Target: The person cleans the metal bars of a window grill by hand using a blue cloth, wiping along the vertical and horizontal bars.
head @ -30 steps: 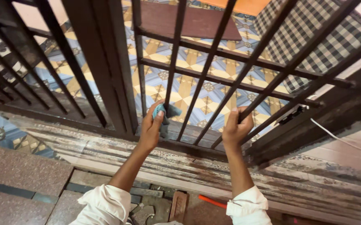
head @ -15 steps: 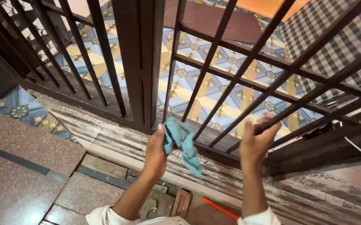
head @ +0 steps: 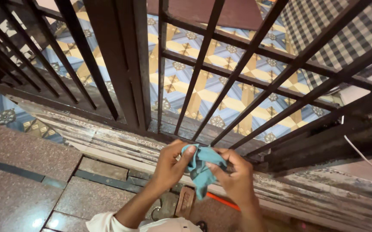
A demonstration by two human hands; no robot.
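Observation:
Both my hands hold a small teal cloth (head: 199, 168) between them, just in front of the bottom of a dark brown metal gate (head: 203, 64). My left hand (head: 171, 165) pinches the cloth's upper left edge with thumb and fingers. My right hand (head: 236, 174) grips its right side, fingers curled into the fabric. A loose end of the cloth hangs down between the wrists. Neither hand touches the gate bars.
The gate's thick post (head: 121, 64) stands left of centre over a worn, streaked stone threshold (head: 108, 144). Patterned blue and yellow floor tiles (head: 220, 92) lie beyond the bars. A brick (head: 185, 201) and an orange rod (head: 222, 201) lie below. A white cable (head: 366, 158) runs at right.
My right hand let go of the gate bar and came down to the cloth. My left hand drew the cloth back from the bars, and both hands now hold it together.

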